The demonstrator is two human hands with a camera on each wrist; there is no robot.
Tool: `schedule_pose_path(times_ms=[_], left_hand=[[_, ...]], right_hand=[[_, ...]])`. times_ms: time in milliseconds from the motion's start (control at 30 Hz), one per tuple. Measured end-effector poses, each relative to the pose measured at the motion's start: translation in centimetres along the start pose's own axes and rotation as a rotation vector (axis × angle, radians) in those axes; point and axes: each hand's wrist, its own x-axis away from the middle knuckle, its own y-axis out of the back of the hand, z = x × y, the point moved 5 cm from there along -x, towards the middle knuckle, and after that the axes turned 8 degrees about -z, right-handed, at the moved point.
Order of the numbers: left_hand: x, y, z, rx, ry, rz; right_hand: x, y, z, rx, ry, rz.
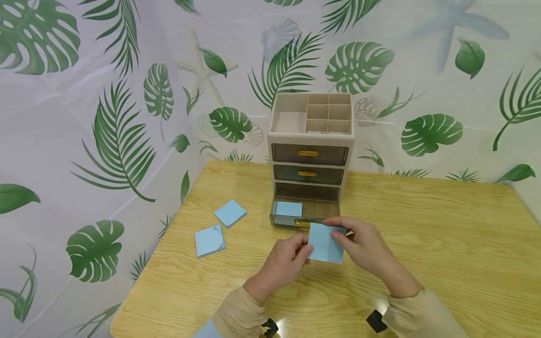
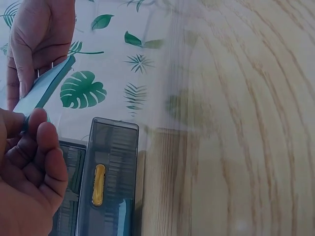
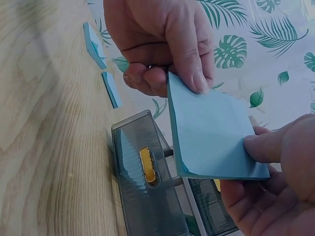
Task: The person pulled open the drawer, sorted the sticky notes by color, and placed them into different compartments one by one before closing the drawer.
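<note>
Both hands hold one blue sticky-note pad (image 1: 324, 242) just above the table, in front of the open bottom drawer (image 1: 305, 217) of a beige drawer organizer (image 1: 310, 136). My left hand (image 1: 305, 249) pinches the pad's left edge between thumb and fingers. On the pad's right side, my right hand (image 1: 340, 234) grips it with the thumb on its face. The right wrist view shows the pad (image 3: 211, 132) tilted on edge above the drawer's front (image 3: 142, 187), with its gold handle (image 3: 147, 164). Another blue pad (image 1: 289, 209) lies inside the drawer at its left.
Two more blue pads (image 1: 230, 212) (image 1: 209, 240) lie on the wooden table (image 1: 444, 244) to the left of the organizer. The two upper drawers (image 1: 308, 153) are closed. A leaf-printed sheet (image 1: 105, 117) hangs behind and left of the table.
</note>
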Motion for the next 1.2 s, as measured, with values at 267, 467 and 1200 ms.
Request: schedule_pose_path(times_ms=[267,467,1200], left_hand=[[0.1,0.7,0.8,-0.086,0.012,-0.040],[0.2,1.7,1.6,-0.153,0.031,-0.075],[-3.7,5.9,4.9,-0.587,-0.094,-0.323]], right_hand=[[-1.1,0.6,-0.4,0.026,-0.013,-0.006],[-2.8,1.9,-0.8,0.080,0.037,-0.068],[-9.0,0.9,-5.0,0.193,0.040,-0.113]])
